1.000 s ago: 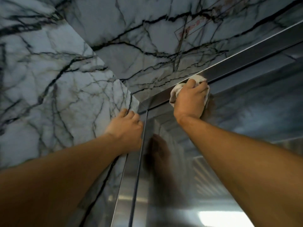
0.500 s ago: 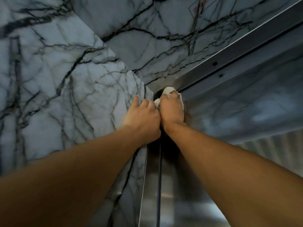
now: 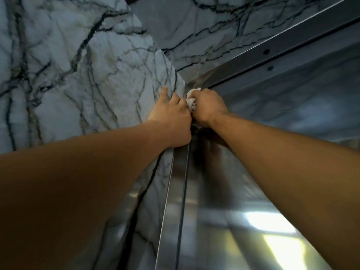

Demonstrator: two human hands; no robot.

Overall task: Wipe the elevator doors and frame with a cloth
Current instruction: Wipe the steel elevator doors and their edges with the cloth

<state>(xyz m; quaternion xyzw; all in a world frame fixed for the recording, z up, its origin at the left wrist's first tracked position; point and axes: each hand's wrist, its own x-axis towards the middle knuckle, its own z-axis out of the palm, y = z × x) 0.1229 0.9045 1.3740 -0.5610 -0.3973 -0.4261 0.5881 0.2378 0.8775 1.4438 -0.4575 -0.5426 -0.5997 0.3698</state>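
Note:
I look up at the top left corner of a steel elevator door. My right hand is shut on a crumpled white cloth and presses it into the corner where the vertical frame strip meets the top frame bar. Only a small part of the cloth shows between my two hands. My left hand lies flat on the marble edge beside the frame, fingers together, touching my right hand. It holds nothing.
Grey-veined marble wall fills the left and the area above the frame. The polished door reflects my arm and bright lights at the lower right. Two small holes sit in the top frame bar.
My right hand slid the cloth left along the top frame bar into the corner, then slightly down. My left hand stayed on the marble edge and now touches the right hand.

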